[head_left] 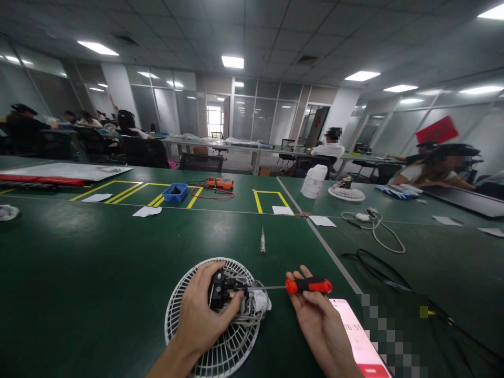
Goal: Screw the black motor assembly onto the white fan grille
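Note:
A round white fan grille (pixel 173 310) lies on the green table in front of me. On it rests a black fan motor unit (pixel 218 294) with a coiled pale cable (pixel 248 318) and a white plug (pixel 261 301) beside it. My left hand (pixel 207 310) is closed around the motor unit. My right hand (pixel 315 310) holds a red and black screwdriver (pixel 309 285) by its handle, the fingers curled about it. The shaft points left and its tip meets the motor unit's right side; the exact contact point is too small to make out.
A small clear-handled screwdriver (pixel 263 242) lies ahead. Farther back are a blue bin (pixel 175 193), an orange multimeter (pixel 220 183) and a white cylindrical part (pixel 314 181). A lit phone (pixel 354 336) sits by my right wrist. Cables (pixel 388 273) lie to the right, where a person (pixel 433 165) sits.

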Demonstrator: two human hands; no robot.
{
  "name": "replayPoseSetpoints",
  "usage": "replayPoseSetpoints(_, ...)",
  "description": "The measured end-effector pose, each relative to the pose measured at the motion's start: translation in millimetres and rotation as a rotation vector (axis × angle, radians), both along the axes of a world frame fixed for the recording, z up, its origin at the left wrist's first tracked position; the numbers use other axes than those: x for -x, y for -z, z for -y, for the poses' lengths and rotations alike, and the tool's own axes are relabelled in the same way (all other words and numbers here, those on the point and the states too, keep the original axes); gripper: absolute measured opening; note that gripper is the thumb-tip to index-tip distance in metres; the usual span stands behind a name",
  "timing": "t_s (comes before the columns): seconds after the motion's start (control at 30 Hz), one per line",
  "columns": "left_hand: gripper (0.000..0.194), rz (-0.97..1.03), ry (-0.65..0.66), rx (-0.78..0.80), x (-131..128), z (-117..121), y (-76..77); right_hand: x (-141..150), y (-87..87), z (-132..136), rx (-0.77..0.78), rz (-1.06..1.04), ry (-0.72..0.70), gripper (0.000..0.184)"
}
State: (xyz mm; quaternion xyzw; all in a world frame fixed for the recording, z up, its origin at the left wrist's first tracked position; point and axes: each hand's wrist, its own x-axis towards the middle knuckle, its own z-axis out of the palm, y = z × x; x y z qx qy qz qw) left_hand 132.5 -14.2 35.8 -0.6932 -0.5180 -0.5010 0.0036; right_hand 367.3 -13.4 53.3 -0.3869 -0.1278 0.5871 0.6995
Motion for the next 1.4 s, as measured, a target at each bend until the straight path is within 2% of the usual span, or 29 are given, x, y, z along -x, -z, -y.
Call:
replayPoseSetpoints(0.23,0.048,-0.011,0.005,0.009,0.9,-0.5,2.5,-1.0,-1.9,1.0,-0.036,-0.014,-0.030,0.059)
replayPoseSetpoints(0.47,0.048,-0.014,0.014,0.001,0.5,0.3,2.6,1.7,3.4,-3.3,0.016,-0.049,0.018,0.044)
replayPoseSetpoints(0.67,0.048,-0.007,0.013,0.004,0.1,0.0,1.0,2.0,3.4,-2.7,0.030,-0.044,0.030,0.055)
replayPoseSetpoints(0.9,0.046,-0.010,0.013,0.000,0.5,1.3,-0.8,0.5,-0.5,-2.4,0.004,-0.035,-0.010,0.055)
replayPoseSetpoints(1.07,0.047,-0.006,0.005,0.011,1.5,0.9,0.6,1.4,0.5,-2.4,-0.013,-0.012,0.007,0.046)
replayPoseSetpoints(1.4,0.047,-0.007,0.014,0.019,-1.3,0.2,0.3,3.3,0.5,-0.6,-0.017,-0.060,0.020,0.049)
